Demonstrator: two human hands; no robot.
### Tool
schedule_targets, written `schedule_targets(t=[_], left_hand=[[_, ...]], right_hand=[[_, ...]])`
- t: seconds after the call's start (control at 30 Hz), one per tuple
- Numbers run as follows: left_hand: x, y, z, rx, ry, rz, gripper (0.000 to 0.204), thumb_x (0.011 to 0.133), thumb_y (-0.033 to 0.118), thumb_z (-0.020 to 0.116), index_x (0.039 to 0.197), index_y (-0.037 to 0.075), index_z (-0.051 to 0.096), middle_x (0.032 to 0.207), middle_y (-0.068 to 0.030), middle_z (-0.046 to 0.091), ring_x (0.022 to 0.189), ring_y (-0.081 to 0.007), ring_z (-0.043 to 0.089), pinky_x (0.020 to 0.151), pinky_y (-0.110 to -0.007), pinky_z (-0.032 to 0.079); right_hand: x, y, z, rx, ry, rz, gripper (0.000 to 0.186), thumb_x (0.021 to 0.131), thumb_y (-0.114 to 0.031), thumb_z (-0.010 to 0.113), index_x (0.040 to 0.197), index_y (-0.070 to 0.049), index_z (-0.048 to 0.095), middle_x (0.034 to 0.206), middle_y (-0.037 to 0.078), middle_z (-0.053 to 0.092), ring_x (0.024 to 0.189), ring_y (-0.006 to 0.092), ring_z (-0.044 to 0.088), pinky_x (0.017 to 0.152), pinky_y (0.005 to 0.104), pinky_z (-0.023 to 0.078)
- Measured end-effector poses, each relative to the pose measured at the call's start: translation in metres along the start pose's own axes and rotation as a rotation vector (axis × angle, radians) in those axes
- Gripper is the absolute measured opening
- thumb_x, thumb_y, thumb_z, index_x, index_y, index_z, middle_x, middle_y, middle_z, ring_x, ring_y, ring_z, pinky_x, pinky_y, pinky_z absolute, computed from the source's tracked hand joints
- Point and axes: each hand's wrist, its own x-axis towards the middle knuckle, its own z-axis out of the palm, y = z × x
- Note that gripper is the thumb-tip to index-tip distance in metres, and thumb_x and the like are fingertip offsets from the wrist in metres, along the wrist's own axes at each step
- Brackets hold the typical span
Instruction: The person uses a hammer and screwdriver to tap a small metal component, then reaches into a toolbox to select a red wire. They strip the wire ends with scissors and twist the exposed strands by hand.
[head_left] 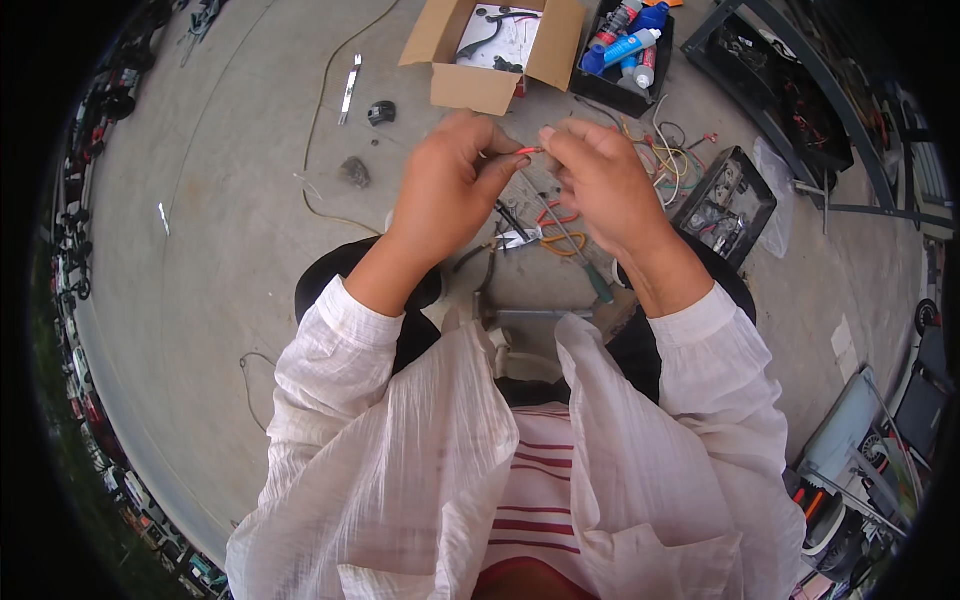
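Observation:
My left hand [450, 180] pinches a short red piece [527, 151], possibly a wire end, at chest height. My right hand [605, 180] has thumb and fingers closed at the right tip of that same piece. Beneath both hands on the concrete floor lie a screwdriver with a green handle [600, 283], scissors with orange handles [555, 242], dark-handled tools [470, 257] and a metal bar-like tool [540, 314]. A tangle of thin coloured wires [672, 160] spreads to the right, partly hidden by my right hand.
An open cardboard box [448, 82], a black bin of bottles and tubes [625, 55] and a tray of small parts [728, 205] surround the work spot. A metal frame [880, 165] stands at right. A silver strip [350, 90] and loose cable [318, 150] lie left.

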Motion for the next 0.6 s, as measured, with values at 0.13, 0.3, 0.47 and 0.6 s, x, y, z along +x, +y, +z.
schedule_targets(t=[0.13, 0.3, 0.47, 0.6], left_hand=[[-0.001, 0.005, 0.004, 0.292, 0.128, 0.215, 0.014, 0.076, 0.006, 0.074, 0.079, 0.004, 0.061, 0.075, -0.0095, 0.053, 0.063, -0.0274, 0.057, 0.056, -0.034, 0.045], [-0.002, 0.002, 0.008, 0.498, 0.234, 0.336, 0.016, 0.076, 0.003, 0.075, 0.078, 0.004, 0.059, 0.072, -0.0065, 0.051, 0.054, -0.0161, 0.055, 0.05, -0.028, 0.043], [0.0, -0.006, 0.004, -0.156, -0.059, -0.155, 0.013, 0.085, 0.009, 0.071, 0.083, 0.004, 0.059, 0.074, -0.0035, 0.061, 0.052, -0.0107, 0.055, 0.047, -0.026, 0.043], [-0.001, -0.011, -0.004, -0.53, -0.225, -0.382, 0.014, 0.091, 0.011, 0.067, 0.086, 0.003, 0.058, 0.073, -0.0016, 0.062, 0.053, -0.0062, 0.053, 0.047, -0.023, 0.043]], right_hand=[[-0.002, -0.006, 0.002, 0.177, -0.008, 0.164, 0.026, 0.091, -0.022, 0.06, 0.072, -0.005, 0.055, 0.065, -0.003, 0.044, 0.055, 0.0052, 0.034, 0.045, 0.0231, 0.025], [0.0, -0.011, -0.002, 0.319, -0.132, 0.285, 0.024, 0.092, -0.021, 0.058, 0.073, -0.007, 0.052, 0.065, -0.004, 0.043, 0.054, 0.0046, 0.033, 0.045, 0.0219, 0.025], [0.003, -0.015, -0.013, -0.144, -0.099, 0.076, 0.02, 0.093, -0.02, 0.059, 0.086, -0.001, 0.061, 0.07, 0.003, 0.054, 0.06, 0.0103, 0.049, 0.05, 0.0265, 0.039], [-0.004, -0.016, -0.011, -0.609, -0.067, -0.419, 0.014, 0.089, -0.014, 0.063, 0.096, -0.002, 0.063, 0.084, 0.011, 0.065, 0.073, 0.0193, 0.061, 0.064, 0.0326, 0.049]])
